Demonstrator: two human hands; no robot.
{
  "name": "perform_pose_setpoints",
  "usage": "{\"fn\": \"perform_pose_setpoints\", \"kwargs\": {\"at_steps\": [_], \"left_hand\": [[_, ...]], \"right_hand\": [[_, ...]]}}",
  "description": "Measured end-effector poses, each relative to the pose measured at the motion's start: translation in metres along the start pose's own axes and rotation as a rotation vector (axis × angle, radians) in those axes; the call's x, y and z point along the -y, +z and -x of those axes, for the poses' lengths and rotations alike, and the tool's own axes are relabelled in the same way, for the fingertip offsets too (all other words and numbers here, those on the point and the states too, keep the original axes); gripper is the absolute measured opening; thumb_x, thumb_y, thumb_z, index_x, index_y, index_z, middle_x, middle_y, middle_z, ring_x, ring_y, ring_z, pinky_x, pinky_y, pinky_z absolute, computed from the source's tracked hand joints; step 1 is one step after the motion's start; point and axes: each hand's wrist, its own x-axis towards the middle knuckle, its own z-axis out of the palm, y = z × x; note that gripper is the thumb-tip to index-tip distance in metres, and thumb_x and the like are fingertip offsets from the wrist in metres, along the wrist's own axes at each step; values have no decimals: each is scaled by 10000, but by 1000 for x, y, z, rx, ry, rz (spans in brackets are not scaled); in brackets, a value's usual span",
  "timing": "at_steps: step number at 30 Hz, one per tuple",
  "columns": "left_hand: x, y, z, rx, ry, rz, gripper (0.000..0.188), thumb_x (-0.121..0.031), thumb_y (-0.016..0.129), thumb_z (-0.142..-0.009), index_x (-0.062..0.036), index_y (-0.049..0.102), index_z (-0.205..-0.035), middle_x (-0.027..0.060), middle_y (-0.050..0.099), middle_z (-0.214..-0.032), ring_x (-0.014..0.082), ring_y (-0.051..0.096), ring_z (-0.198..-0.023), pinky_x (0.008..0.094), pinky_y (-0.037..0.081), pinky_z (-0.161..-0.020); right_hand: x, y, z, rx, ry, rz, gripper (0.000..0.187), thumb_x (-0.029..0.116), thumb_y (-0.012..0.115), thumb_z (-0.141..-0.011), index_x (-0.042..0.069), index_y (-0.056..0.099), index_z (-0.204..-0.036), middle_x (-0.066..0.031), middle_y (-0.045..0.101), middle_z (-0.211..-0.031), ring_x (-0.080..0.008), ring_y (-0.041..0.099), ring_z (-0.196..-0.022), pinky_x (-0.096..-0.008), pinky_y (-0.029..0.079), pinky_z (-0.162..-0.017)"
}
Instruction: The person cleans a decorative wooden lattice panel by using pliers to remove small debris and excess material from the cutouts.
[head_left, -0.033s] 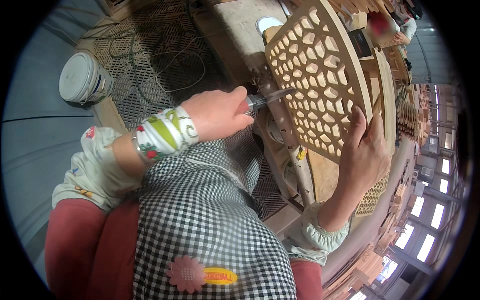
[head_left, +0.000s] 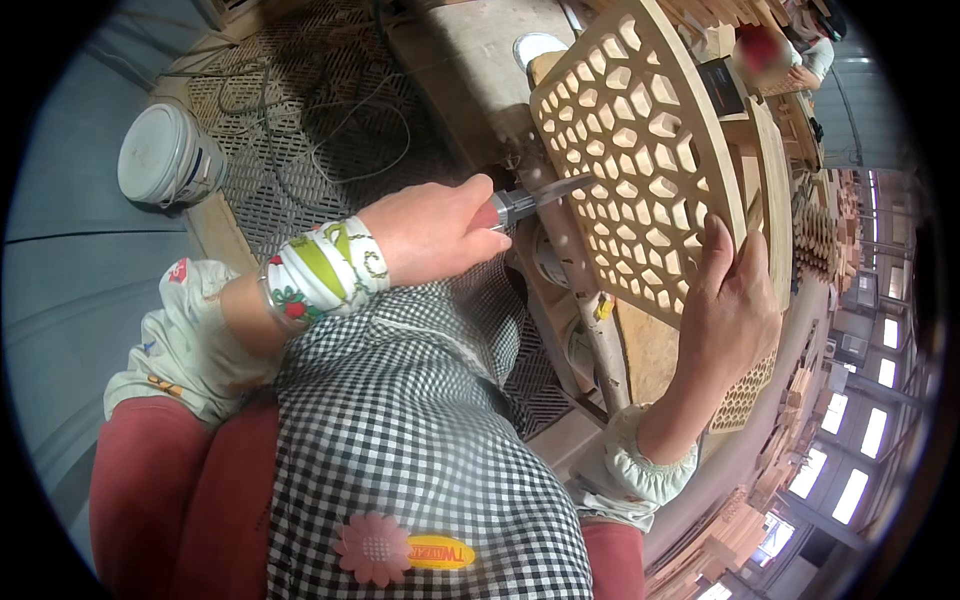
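Note:
My left hand [head_left: 435, 228] is closed round a hand tool [head_left: 515, 207] with a reddish grip, a grey collar and a narrow file-like blade. The blade's tip meets the openings of a pale wooden lattice panel [head_left: 641, 104], or lies just in front of them; I cannot tell how deep it reaches. The panel stands tilted, pierced by many angular holes. At its near right edge my right hand [head_left: 728, 285] grips the frame, thumb on the front face and fingers behind.
A white lidded bucket [head_left: 158, 155] stands at left by the slatted floor mat [head_left: 235, 205], where cables lie. Below the panel is a worktable [head_left: 640, 345]; another perforated panel [head_left: 742, 400] lies behind my right forearm. Another person [head_left: 815, 62] sits at far right, near stacked wood.
My left wrist has shifted very slightly left, and the blade has tilted a little upward. My right hand and the panel look unmoved.

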Motion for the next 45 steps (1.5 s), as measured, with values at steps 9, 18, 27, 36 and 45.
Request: {"fn": "perform_pose_setpoints", "kwargs": {"at_steps": [9,18,27,36,45], "left_hand": [[-3,-5,-20,184,-98,555,419,-439,564,-1049,-21,576,-1048,33,587,-676,142,614,-550,295,502,-509],[11,8,-47,409,-112,868,424,-440,513,-1072,-26,546,-986,-17,528,-631,66,506,-448,226,443,-410],[26,7,-52,512,-155,1017,458,-485,519,-1063,-38,550,-966,1,550,-646,75,516,-445,227,437,-391],[36,12,-55,587,-124,1123,441,-474,532,-1061,-36,555,-1007,4,566,-673,69,523,-461,225,433,-381],[37,15,-42,588,-139,1135,405,-444,516,-1080,-49,545,-997,1,563,-665,68,503,-453,226,431,-396]], "right_hand": [[-2,-2,-1,12,-43,-95,357,377,675,-1016,103,610,-797,-50,646,-585,-247,628,-500,-370,435,-489],[0,2,2,27,-23,-157,268,323,658,-1030,95,646,-889,-22,712,-647,-229,664,-527,-346,458,-507],[4,-1,1,100,48,-196,256,305,635,-1045,73,675,-945,-40,746,-685,-190,729,-597,-311,500,-533],[2,2,2,68,-7,-174,249,272,608,-1062,48,689,-990,-58,756,-716,-169,744,-628,-292,520,-566],[3,-1,0,104,-1,-117,249,283,594,-1067,58,689,-1016,-54,756,-713,-180,751,-639,-295,532,-576]]}}
